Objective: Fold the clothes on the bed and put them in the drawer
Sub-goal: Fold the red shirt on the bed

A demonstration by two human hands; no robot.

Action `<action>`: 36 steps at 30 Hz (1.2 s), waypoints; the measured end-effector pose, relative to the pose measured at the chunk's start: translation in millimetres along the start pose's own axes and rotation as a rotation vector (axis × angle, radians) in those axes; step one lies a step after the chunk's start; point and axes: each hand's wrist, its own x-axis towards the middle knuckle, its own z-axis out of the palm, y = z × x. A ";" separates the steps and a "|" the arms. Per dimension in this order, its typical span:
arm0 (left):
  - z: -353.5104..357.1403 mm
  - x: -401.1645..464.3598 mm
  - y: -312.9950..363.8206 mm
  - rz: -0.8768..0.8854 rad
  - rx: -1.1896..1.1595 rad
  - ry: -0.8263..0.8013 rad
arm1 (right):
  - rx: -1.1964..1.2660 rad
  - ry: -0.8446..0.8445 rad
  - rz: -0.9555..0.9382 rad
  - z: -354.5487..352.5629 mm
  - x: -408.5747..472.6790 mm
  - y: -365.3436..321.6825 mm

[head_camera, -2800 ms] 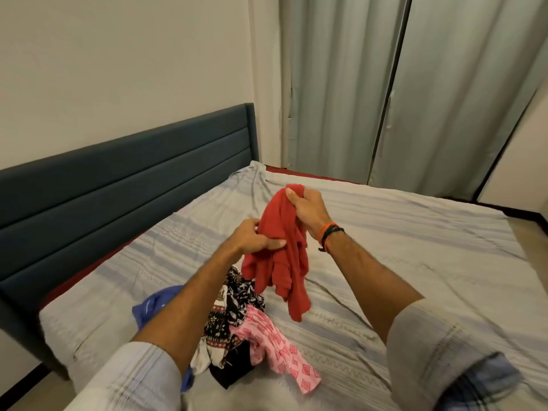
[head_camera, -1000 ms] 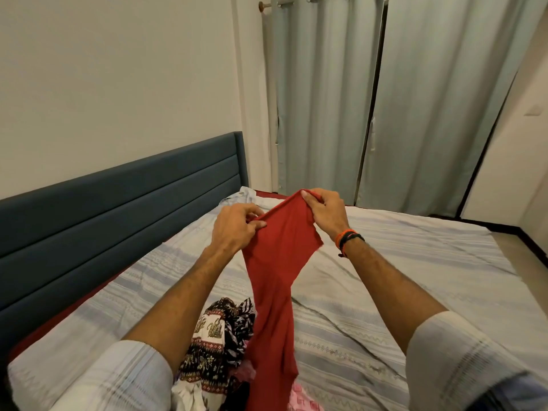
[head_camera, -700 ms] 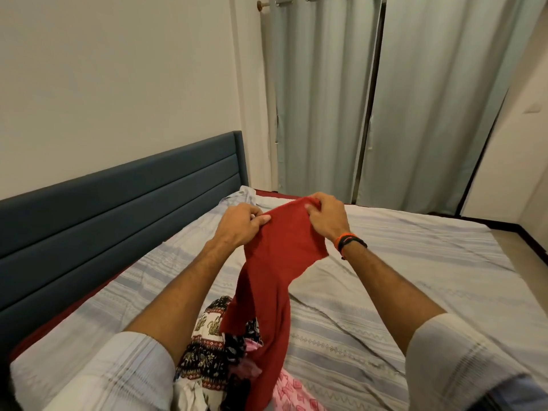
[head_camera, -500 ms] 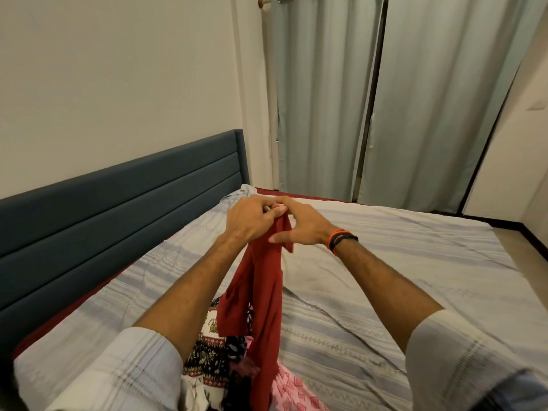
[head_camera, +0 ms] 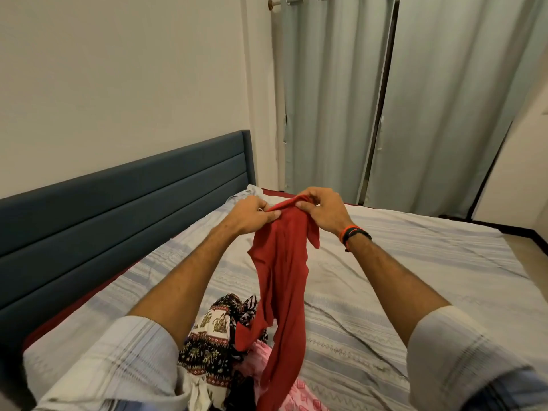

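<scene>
We see the red garment [head_camera: 283, 262] held up in the air above the bed [head_camera: 415, 277], hanging long and narrow from its top edge, its lower end trailing down to the heap of other clothes at the near edge. The left hand [head_camera: 250, 216] pinches that top edge between thumb and curled fingers, and the right hand [head_camera: 323, 210] grips the same edge just beside it, fingers curled round the bunched cloth, so the two hands nearly touch. On the right wrist we make out an orange and black band [head_camera: 353, 234]. Beneath the hanging cloth lie a dark patterned garment [head_camera: 213, 336] and a pink patterned garment [head_camera: 299, 396], piled together on the striped grey bedsheet. A dark blue padded headboard [head_camera: 118, 203] runs along the left wall, and pale grey curtains [head_camera: 415, 99] hang beyond the far side of the bed
</scene>
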 end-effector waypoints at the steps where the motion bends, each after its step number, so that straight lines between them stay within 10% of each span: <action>1: 2.7 0.7 2.8 -0.018 -0.089 0.022 | -0.009 0.063 0.019 2.0 -1.0 0.8; 12: 13.1 8.6 29.1 -0.161 -0.783 0.190 | 0.323 -0.027 0.135 2.8 -25.6 -14.7; 21: 7.1 14.1 42.2 -0.033 -0.945 0.340 | 0.076 -0.129 0.041 12.6 -15.6 -10.1; 32: 14.7 16.8 9.9 0.041 0.137 0.542 | 0.211 -0.005 0.057 -0.1 9.1 -6.6; 36: 21.0 17.6 15.4 0.144 -0.038 0.377 | 0.275 -0.064 0.063 2.0 9.7 -2.1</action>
